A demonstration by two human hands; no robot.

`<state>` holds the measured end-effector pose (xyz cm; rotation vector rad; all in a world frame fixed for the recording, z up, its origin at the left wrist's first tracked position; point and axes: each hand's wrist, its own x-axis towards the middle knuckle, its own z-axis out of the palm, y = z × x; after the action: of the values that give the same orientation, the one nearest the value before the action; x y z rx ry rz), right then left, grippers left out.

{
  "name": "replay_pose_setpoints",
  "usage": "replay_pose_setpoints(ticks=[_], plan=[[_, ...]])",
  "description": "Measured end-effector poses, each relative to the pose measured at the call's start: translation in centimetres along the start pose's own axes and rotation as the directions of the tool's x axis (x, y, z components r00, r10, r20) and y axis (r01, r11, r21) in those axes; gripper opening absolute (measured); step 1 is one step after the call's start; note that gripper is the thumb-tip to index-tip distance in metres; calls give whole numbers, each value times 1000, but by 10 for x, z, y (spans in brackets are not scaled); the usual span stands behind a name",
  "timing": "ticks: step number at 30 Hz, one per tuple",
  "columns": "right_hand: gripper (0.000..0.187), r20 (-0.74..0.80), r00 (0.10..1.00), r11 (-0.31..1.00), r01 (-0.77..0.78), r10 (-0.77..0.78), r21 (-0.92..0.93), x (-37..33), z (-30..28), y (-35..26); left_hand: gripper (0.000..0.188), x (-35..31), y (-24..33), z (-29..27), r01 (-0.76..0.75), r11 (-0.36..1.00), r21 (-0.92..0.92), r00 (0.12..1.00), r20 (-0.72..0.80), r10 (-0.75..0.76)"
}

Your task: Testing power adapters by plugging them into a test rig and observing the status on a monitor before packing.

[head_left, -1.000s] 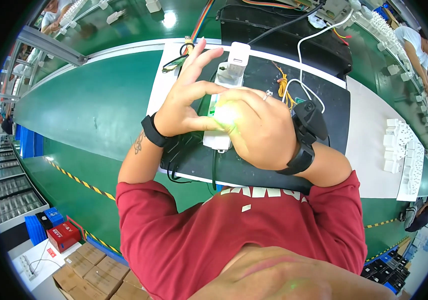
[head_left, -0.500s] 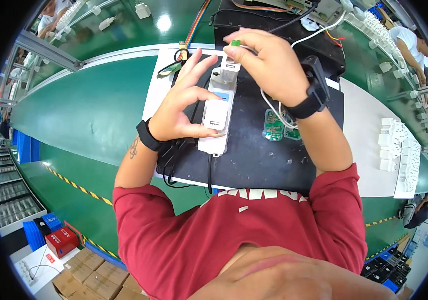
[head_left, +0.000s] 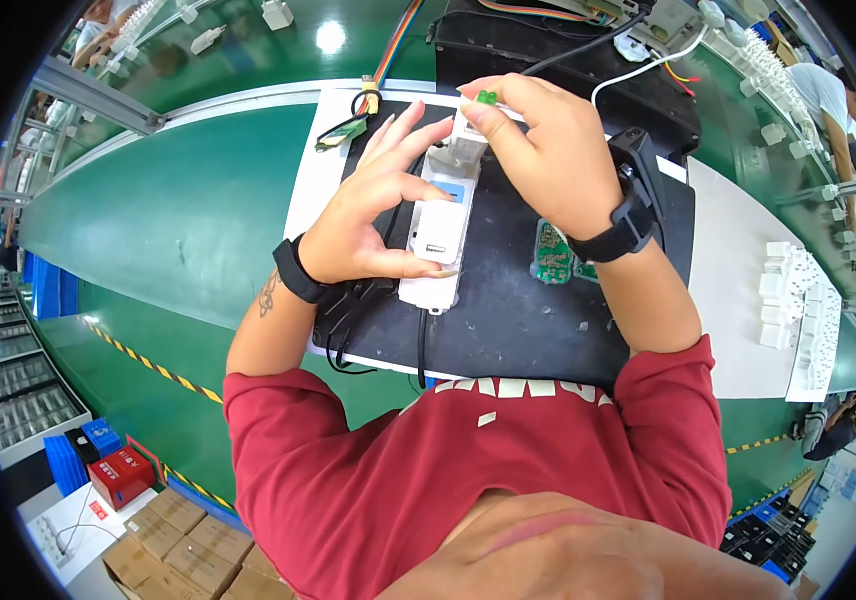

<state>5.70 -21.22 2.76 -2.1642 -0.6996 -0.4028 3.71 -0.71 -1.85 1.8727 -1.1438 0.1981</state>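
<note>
A white power strip (head_left: 432, 291) lies lengthwise on the black mat, with two white USB chargers on it. The nearer charger (head_left: 433, 228) sits between the thumb and forefinger of my left hand (head_left: 373, 205), whose other fingers are raised. At the strip's far end stands the second charger (head_left: 467, 142), partly covered by my right hand (head_left: 553, 150). Thumb and forefinger of that hand pinch a small green connector (head_left: 488, 97) just above this charger. Whether the connector touches the charger is hidden by my fingers.
Green circuit boards (head_left: 552, 252) lie on the black mat (head_left: 508, 320) beside my right wrist. A white cable (head_left: 648, 74) and a black box (head_left: 508, 50) are at the back. A ribbon cable with a small board (head_left: 343, 133) is at far left. White chargers (head_left: 780, 300) stand in rows on the right.
My right hand has shifted slightly right and nearer, with the green connector in it. The white cable loop below that hand no longer shows. My left hand stays on the nearer charger.
</note>
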Motion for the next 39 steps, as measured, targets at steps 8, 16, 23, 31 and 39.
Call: replay_pose_setpoints(ticks=[8,16,23,31,39], plan=[[15,-107,973,979,205,-204,6,-2,13,13,55,7,22,-7,48,976,212,999,-32,-42],[14,-99,976,981,194,-196,-28,1,25,15,61,-12,17,19,393,915,-92,917,-29,-397],[48,-242,965,980,140,-103,140,-19,-46,-1,67,-20,10,14,387,919,-75,909,-134,-394],[34,-545,773,921,-388,325,-1,-180,-135,52,65,55,-22,-115,470,837,280,840,-432,-328],[43,-884,235,348,-933,404,-89,-299,-197,89,29,100,-230,-149,118,-414,903,775,-344,-530]])
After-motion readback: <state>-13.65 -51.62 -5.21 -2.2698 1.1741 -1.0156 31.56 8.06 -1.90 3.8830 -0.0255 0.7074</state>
